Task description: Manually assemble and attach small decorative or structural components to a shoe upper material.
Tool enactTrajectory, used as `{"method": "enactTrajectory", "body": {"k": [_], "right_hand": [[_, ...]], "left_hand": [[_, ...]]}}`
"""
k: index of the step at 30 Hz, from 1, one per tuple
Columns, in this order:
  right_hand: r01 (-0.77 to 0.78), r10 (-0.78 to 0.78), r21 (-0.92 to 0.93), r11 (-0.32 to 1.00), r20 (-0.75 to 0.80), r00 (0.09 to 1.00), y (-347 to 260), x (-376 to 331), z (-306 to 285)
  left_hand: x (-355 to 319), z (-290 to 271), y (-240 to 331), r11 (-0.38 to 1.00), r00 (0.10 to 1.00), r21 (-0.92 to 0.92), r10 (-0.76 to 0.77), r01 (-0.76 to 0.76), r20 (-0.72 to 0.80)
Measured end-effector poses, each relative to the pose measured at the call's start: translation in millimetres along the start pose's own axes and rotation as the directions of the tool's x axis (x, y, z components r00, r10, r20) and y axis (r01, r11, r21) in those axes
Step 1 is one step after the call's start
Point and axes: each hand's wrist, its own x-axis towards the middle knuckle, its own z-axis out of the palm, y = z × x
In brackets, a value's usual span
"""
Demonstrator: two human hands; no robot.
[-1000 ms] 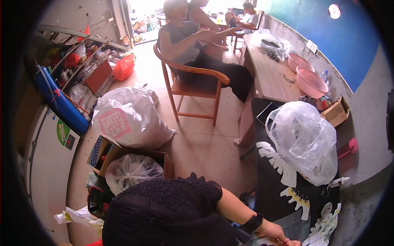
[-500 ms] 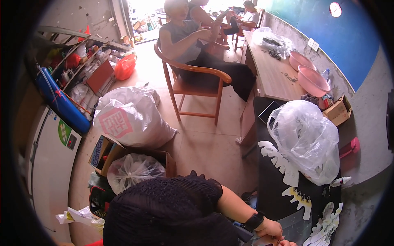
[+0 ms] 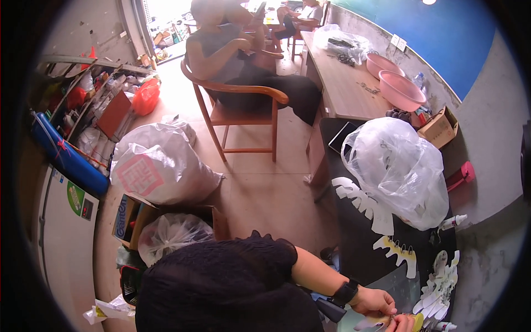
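Observation:
At the lower right, over the black table, my two hands meet fingertip to fingertip. My left hand, with a black watch on its wrist, is closed in a pinch. Against it my right hand has its fingers closed, partly cut off by the lower edge. Whatever sits between the fingers is too small to make out. A yellow piece shows beside my right hand. A clear sheet lies under and beyond the hands. Nearby are a white and yellow toothed strip and a pile of white cut pieces.
Another white toothed strip lies by a large clear plastic bag. Small white bottles stand near the wall. Beyond are pink basins on a wooden desk, a seated person in a wooden chair, and a stuffed white sack.
The whole view has shifted, so the room sits further left and up. My hands now show more fully, still together, and the yellow piece has come into sight beside them.

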Motion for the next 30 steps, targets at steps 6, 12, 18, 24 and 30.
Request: {"method": "enactTrajectory", "body": {"k": [6,12,18,24,30], "right_hand": [[0.006,-0.011,0.109,0.994,0.044,0.999,1,-4,11],[0.016,-0.022,0.097,0.995,0.052,0.998,7,-2,13],[-0.001,-0.007,0.131,0.991,0.065,0.998,8,-6,16],[-0.052,0.037,0.162,0.985,0.094,0.995,6,-6,20],[-0.041,0.028,0.137,0.99,0.097,0.995,3,-5,22]], "left_hand": [[-11,-2,1,0.991,0.993,0.118,-0.047,0.06,-0.112],[-7,-4,3,0.991,0.988,0.102,-0.068,0.082,-0.137],[-9,-6,0,0.992,0.988,0.091,-0.075,0.088,-0.137],[-12,-5,0,0.994,0.976,0.04,-0.092,0.101,-0.197],[-8,-13,-3,0.99,0.977,0.026,-0.132,0.138,-0.167]]}}
